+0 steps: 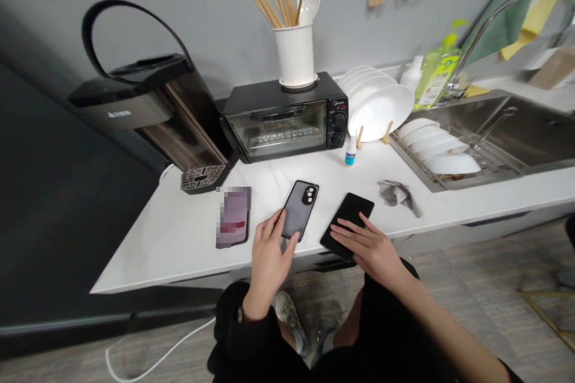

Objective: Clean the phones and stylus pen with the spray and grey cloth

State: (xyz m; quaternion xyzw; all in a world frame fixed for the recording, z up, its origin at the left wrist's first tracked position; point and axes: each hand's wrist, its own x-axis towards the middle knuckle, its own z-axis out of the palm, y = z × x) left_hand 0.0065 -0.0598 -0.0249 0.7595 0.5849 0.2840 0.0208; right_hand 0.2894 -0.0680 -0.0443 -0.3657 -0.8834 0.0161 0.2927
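A phone case (298, 212) with a smoky see-through back, dark rim and camera cutouts lies on the white counter. My left hand (271, 251) grips its lower end, fingers on the left edge and thumb near the bottom right corner. To its right, a black phone-like slab (344, 215) lies tilted near the counter's front edge. My right hand (371, 245) rests on it with the fingers stretched out across its surface. Further left lies another phone (234, 218), its face partly pixelated. A small white bottle with a blue label (350, 152) stands behind.
A toaster oven (287, 122) carries a white utensil holder (295, 54). A tall dark drinks machine (166, 114) stands left. White plates (381, 111), a grey cloth (399, 196) and the sink (516, 137) are on the right. The counter's front edge (171, 278) runs close to me.
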